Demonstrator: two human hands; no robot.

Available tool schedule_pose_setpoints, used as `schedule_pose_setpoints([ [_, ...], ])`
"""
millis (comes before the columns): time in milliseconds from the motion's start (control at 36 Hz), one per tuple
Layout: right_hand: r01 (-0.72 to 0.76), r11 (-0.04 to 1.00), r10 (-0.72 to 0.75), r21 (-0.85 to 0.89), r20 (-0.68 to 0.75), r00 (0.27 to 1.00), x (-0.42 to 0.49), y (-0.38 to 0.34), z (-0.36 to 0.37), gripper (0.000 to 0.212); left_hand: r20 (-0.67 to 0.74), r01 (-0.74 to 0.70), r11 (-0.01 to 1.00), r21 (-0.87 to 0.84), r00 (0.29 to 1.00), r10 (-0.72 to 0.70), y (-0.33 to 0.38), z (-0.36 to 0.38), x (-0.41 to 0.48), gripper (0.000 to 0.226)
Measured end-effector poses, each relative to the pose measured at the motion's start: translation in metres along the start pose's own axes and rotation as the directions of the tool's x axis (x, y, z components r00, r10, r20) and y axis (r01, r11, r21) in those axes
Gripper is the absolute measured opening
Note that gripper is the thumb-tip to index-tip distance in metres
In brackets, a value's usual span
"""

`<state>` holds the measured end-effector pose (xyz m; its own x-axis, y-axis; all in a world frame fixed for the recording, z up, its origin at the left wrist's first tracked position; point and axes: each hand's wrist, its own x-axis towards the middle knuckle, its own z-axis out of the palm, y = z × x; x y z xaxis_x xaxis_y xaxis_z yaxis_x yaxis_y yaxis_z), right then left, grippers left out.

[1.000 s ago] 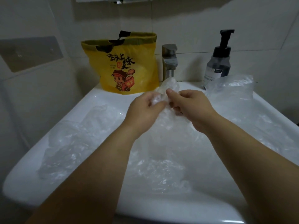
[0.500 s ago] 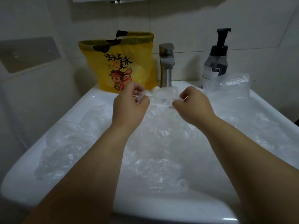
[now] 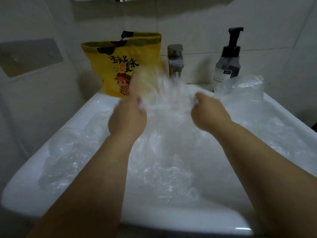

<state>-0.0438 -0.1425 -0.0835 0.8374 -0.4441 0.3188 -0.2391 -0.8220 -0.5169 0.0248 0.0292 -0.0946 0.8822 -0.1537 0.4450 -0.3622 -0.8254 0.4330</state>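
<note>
Clear plastic film (image 3: 169, 98), thin and crinkled, is stretched in the air between two bare hands above the back half of a white sink (image 3: 180, 224). Its upper part is smeared by blur, so its outline cannot be told. The left hand (image 3: 127, 117) is seen from the back, its fingers curled in and pinching the left end of the film. The right hand (image 3: 209, 114), also knuckles up, has its fingers and thumb curled round the right end. The two hands are level with each other and well apart, with the film pulled across the gap and rising a little above them. It hangs in front of the lower part of a yellow bag (image 3: 123, 66) and a metal tap (image 3: 175, 60). The yellow bag stands upright at the sink's back left corner, printed with black characters and a cartoon figure, with black handles at its top. The tap stands at the middle of the back edge, just beside the bag. A pump bottle (image 3: 227, 64) with a black head stands near the back right corner. More clear plastic lies in the sink. One crumpled heap (image 3: 68, 157) sits along the left edge and another puffed piece (image 3: 245, 88) at the back right corner, touching the foot of the pump bottle. A spread of wrinkled plastic (image 3: 171, 169) lies in the middle of the bowl, below the forearms. Pale tiles cover the wall behind, and a dull rectangular plate (image 3: 29, 55) is fixed to the wall on the left.
</note>
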Motion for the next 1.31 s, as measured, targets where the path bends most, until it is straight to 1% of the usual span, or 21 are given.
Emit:
schedule_pose_setpoints([
  [28,-0.058,0.997,0.064,-0.056,0.102,0.993,-0.001,0.002,0.002,0.039,0.157,0.017,0.998,0.060,0.987,-0.027,-0.001,0.002,-0.001,0.022],
  [56,-0.092,0.995,0.096,-0.032,0.144,0.985,-0.001,0.002,0.004,0.051,0.197,0.020,0.997,0.073,0.980,-0.034,-0.001,0.002,-0.002,0.025],
  [139,-0.128,0.932,0.098,0.340,0.104,0.990,0.002,-0.002,0.000,0.059,-0.061,0.021,0.993,-0.116,0.998,-0.029,0.002,-0.003,-0.002,0.034],
  [167,-0.145,0.866,0.096,0.479,0.125,0.988,0.004,-0.003,-0.002,0.059,-0.048,0.041,0.975,-0.219,0.997,-0.053,0.003,-0.003,-0.001,0.034],
  [194,-0.174,0.792,0.089,0.585,0.171,0.981,0.004,-0.005,-0.003,0.058,0.053,0.106,0.932,-0.346,0.994,-0.093,0.005,-0.002,-0.001,0.034],
  [250,-0.232,0.691,0.069,0.685,0.258,0.964,0.004,-0.010,-0.004,0.050,0.323,0.271,0.792,-0.547,0.941,-0.099,0.012,0.000,-0.003,0.038],
  [278,-0.252,0.668,0.062,0.701,0.284,0.957,0.003,-0.012,-0.004,0.043,0.390,0.316,0.717,-0.621,0.918,-0.067,0.016,0.000,-0.005,0.039],
  [417,-0.325,0.517,0.086,0.792,0.330,0.940,0.006,-0.013,-0.008,0.012,0.404,0.373,0.297,-0.879,0.913,0.049,0.026,-0.006,-0.001,0.030],
  [500,-0.360,0.459,0.087,0.812,0.362,0.928,0.009,-0.008,-0.008,0.032,0.410,0.409,-0.055,-0.911,0.912,-0.005,0.025,-0.011,0.006,0.008],
  [583,-0.296,0.438,0.087,0.849,0.287,0.954,0.008,-0.009,-0.005,0.015,0.364,0.339,-0.197,-0.920,0.924,-0.113,0.017,-0.011,0.012,0.009],
  [667,-0.307,0.273,0.157,0.912,0.272,0.949,0.009,-0.012,-0.004,0.007,0.391,0.344,-0.323,-0.882,0.915,-0.094,0.013,-0.015,0.013,0.022],
  [750,-0.335,0.020,0.181,0.942,0.326,0.928,0.010,-0.015,-0.008,0.007,0.450,0.398,-0.352,-0.847,0.889,-0.078,0.015,-0.020,0.009,0.018],
  [833,-0.311,-0.215,0.162,0.926,0.348,0.923,0.008,-0.018,-0.013,0.010,0.509,0.470,-0.309,-0.827,0.859,-0.055,0.015,-0.018,0.008,0.016],
  [917,-0.288,-0.369,0.143,0.884,0.360,0.922,0.005,-0.020,-0.021,0.013,0.565,0.548,-0.181,-0.816,0.824,-0.051,0.017,-0.017,0.005,0.010],
  [972,-0.275,-0.403,0.146,0.873,0.358,0.922,0.002,-0.022,-0.024,0.020,0.571,0.560,-0.144,-0.816,0.820,-0.041,0.019,-0.016,0.005,0.007],
  [1028,-0.278,-0.423,0.126,0.863,0.359,0.925,0.000,-0.022,-0.027,0.024,0.557,0.547,-0.159,-0.822,0.830,-0.024,0.019,-0.016,0.006,0.008],
  [1083,-0.332,-0.411,0.051,0.849,0.385,0.921,-0.003,-0.022,-0.031,0.022,0.543,0.537,-0.226,-0.813,0.839,0.041,0.016,-0.018,0.008,0.017],
  [1167,-0.462,-0.216,-0.081,0.860,0.455,0.887,-0.006,-0.019,-0.033,0.027,0.494,0.522,-0.311,-0.794,0.853,0.168,0.013,-0.021,0.007,0.022],
  [1222,-0.523,-0.060,-0.176,0.850,0.507,0.844,-0.008,-0.019,-0.033,0.020,0.462,0.495,-0.290,-0.819,0.869,0.178,0.010,-0.020,0.006,0.027],
  [1250,-0.543,-0.011,-0.214,0.839,0.529,0.821,-0.008,-0.019,-0.033,0.015,0.456,0.488,-0.289,-0.824,0.873,0.175,0.009,-0.021,0.005,0.028],
  [1306,-0.574,0.009,-0.298,0.819,0.550,0.780,-0.008,-0.017,-0.034,0.020,0.446,0.486,-0.308,-0.818,0.874,0.193,0.008,-0.023,0.004,0.030],
])
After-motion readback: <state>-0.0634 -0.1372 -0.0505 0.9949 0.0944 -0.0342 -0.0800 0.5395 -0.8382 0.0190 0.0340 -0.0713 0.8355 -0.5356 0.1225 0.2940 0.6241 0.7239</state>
